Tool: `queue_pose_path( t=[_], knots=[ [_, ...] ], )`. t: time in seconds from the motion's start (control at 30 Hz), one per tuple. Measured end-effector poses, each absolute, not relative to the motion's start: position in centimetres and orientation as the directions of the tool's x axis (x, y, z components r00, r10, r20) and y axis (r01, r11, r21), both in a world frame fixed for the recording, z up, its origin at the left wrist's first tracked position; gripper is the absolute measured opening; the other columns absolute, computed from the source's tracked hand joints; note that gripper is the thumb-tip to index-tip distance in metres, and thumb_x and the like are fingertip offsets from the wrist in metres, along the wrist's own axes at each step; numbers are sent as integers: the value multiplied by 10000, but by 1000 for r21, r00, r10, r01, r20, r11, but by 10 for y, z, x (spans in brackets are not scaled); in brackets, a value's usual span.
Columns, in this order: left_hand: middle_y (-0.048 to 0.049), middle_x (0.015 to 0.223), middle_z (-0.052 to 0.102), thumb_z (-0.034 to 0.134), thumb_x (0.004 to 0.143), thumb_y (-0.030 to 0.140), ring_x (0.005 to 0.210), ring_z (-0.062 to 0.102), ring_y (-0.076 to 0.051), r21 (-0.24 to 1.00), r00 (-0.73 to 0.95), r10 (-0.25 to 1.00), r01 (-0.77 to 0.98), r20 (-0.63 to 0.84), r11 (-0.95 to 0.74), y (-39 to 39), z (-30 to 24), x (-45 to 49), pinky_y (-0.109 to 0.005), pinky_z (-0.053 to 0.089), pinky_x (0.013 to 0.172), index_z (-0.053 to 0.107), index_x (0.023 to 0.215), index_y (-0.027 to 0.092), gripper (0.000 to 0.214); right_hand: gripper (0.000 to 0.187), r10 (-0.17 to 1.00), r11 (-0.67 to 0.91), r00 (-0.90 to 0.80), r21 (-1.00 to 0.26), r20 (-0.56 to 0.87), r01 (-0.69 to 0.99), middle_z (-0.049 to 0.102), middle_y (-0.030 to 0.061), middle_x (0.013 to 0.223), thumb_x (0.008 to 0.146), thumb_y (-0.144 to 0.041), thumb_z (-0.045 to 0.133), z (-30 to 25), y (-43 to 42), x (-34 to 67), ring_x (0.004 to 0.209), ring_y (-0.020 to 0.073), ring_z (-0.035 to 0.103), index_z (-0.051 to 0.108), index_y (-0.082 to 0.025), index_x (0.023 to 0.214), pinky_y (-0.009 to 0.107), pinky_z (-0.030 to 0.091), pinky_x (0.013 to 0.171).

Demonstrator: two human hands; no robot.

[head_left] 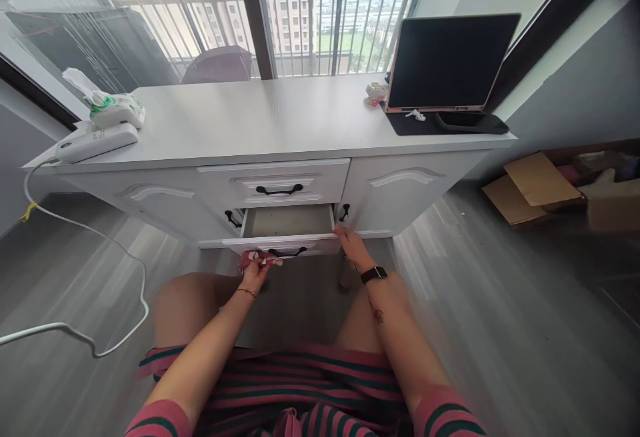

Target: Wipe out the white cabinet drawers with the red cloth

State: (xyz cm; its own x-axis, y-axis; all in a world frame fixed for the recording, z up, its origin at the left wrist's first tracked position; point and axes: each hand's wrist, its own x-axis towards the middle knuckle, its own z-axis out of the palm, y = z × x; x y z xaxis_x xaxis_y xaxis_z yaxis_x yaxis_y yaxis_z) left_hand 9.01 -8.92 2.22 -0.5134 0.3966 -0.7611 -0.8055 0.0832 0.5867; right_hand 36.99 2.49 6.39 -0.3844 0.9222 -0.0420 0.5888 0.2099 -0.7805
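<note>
Left hand (255, 277): fingers closed on a pink-and-white cloth (250, 261) at the pulled-out drawer's (290, 222) front. Right hand (355, 250): fingers touch its right corner; grip cannot be determined.

Daylight only, coming in through the window (336, 27) ahead; scene's backlit but decently bright. Sky's clipped to near white. Pale reflections and streaks on the glass at upper left. Counter (210, 120) has a soft sheen, with the window frame's dark reflection running down it. Drawer (293, 220) interior readable; cabinet front a bit greyer, floor (500, 317) dim between the legs, light bands either side. Wide-angle stretch toward the edges; box (543, 187) goes smeary at far right. Pink bundle (260, 259): small, detail mushy.
</note>
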Motion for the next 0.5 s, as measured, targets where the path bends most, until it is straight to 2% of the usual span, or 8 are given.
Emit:
queue_pose_path(
  t=[0.13,0.3,0.5],
  knots=[
    [5,761,581,376,900,-84,628,582,-86,617,-579,331,-787,-745,11,-95,41,67,-181,516,579,521,829,159,292,607,927,220,-374,-775,-23,592,717,138,992,1006,-557,205,63,25,367,1037,295,648,680,-193,902,419,486,915],
    [-13,785,614,414,838,-118,652,602,-115,624,-593,342,-781,-729,-23,-88,64,79,-210,531,605,528,809,179,319,584,929,205,-368,-783,-33,587,722,142,1025,1006,-546,230,61,25,367,1042,297,653,682,-190,907,422,481,930],
    [-31,740,629,435,833,-103,605,625,-138,610,-547,405,-791,-733,37,-74,74,116,-235,531,557,554,807,168,298,589,925,211,-378,-773,-39,599,725,144,1026,1010,-540,224,63,26,368,1046,297,658,687,-185,926,421,481,931]
  ],
)
